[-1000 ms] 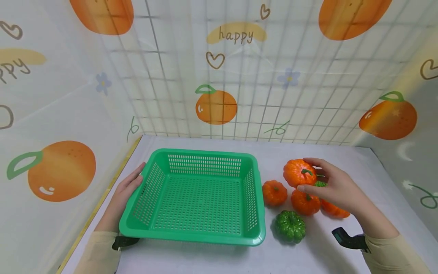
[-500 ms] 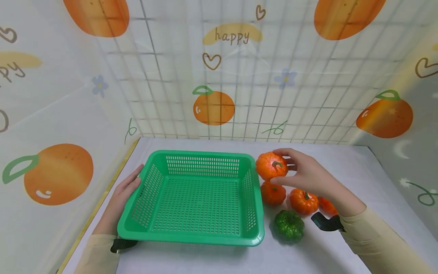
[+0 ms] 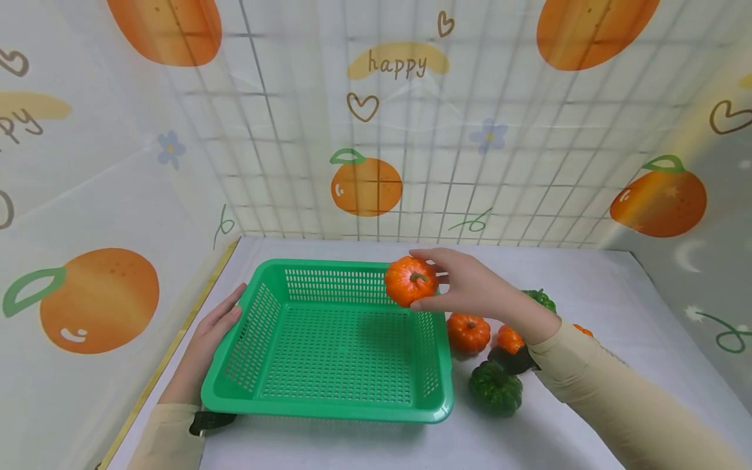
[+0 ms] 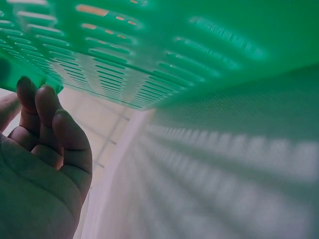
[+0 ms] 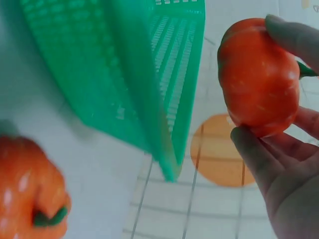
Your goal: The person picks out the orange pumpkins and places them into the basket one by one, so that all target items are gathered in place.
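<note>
A small orange toy pumpkin (image 3: 410, 281) with a green stem is pinched between the thumb and fingers of my right hand (image 3: 470, 282). It is held over the back right corner of a green plastic basket (image 3: 343, 352) with slotted walls. In the right wrist view the pumpkin (image 5: 259, 77) sits between thumb and fingertips, beside the basket's rim (image 5: 144, 89). My left hand (image 3: 213, 329) holds the basket's left rim. In the left wrist view, the fingers of the left hand (image 4: 50, 144) curl up under that rim.
Right of the basket sit an orange pumpkin (image 3: 469, 333) and a dark green one (image 3: 496, 389). Another orange pumpkin (image 3: 510, 339) and a green one (image 3: 539, 299) are partly hidden by the right arm. A printed curtain (image 3: 411, 130) over a grid stands behind the table.
My right hand has carried the orange pumpkin leftward from above the other pumpkins to over the basket's back right corner. The left hand stays on the basket's rim.
</note>
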Demonstrator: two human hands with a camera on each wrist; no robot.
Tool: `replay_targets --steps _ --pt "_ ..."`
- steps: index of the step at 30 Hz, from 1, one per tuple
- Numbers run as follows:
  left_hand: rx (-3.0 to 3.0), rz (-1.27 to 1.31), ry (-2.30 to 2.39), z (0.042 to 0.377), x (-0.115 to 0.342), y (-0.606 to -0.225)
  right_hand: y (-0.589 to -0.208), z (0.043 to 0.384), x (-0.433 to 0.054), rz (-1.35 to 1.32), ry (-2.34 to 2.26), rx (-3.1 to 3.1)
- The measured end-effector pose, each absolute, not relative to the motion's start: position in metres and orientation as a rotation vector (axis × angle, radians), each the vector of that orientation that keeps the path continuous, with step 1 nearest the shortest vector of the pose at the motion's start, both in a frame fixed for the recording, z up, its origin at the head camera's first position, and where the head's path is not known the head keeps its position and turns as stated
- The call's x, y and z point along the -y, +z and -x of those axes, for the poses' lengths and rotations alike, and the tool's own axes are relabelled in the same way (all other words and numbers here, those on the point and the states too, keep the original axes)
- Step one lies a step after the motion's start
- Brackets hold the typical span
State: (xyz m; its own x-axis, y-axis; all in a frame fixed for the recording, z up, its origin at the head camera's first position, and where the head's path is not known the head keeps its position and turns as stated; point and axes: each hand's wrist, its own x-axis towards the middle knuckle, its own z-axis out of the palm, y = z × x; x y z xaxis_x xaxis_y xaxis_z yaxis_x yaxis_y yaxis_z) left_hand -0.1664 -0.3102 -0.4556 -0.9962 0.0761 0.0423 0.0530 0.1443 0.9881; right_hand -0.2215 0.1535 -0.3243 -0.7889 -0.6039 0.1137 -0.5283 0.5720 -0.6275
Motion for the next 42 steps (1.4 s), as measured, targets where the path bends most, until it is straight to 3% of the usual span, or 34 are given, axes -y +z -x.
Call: replay_targets --steps 17,42 --pt "-2.373 -0.143 2.034 0.166 0.31 -0.455 -0.329 0.232 -0.07 1.202 -0.833 -2.582" --pt "-2.408 -0.127 1.982 0.165 0.31 -0.457 -0.373 0.234 0.027 1.39 -0.712 -2.42"
